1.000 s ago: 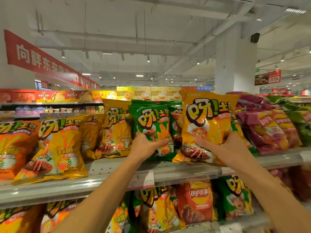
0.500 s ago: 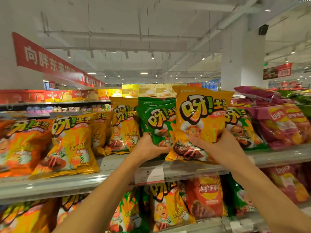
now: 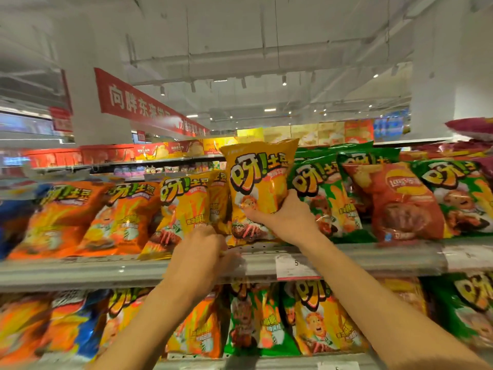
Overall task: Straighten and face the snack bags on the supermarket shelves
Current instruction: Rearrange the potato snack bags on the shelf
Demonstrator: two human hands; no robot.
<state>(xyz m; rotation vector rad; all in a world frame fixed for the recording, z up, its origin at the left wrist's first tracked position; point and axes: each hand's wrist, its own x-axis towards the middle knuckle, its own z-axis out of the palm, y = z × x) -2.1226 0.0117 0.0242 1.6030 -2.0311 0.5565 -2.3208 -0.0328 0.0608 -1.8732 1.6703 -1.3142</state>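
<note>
A supermarket aisle is seen under a white ceiling with pipes and spot lamps; a red banner (image 3: 138, 102) with white characters hangs at the upper left of the frame. Two grey metal shelves run across the frame, the upper shelf (image 3: 106, 271) through the middle and the lower shelf (image 3: 266, 363) along the bottom edge. A white price tag (image 3: 294, 267) is fixed to the front edge of the upper shelf, right of centre.

A yellow bag (image 3: 260, 190) is held upright at the centre of the frame, its bottom at the upper shelf, standing taller than the bags beside it. It is gripped low on its right side by the right hand (image 3: 289, 220): the thumb lies across the front, the fingers are curled behind. The left hand (image 3: 198, 253) is seen just below and left of it, at the shelf's front edge, by the lower corner of a second yellow bag (image 3: 184, 209). Its fingers look curled, but the blur hides whether anything is pinched.

Orange bags (image 3: 88, 222) lean back at the left of the upper shelf. Green bags (image 3: 325, 193) stand right of the held bag, with a red bag (image 3: 405, 204) lying against them further right. More bags in orange, blue, green and yellow fill the lower shelf, heavily blurred.
</note>
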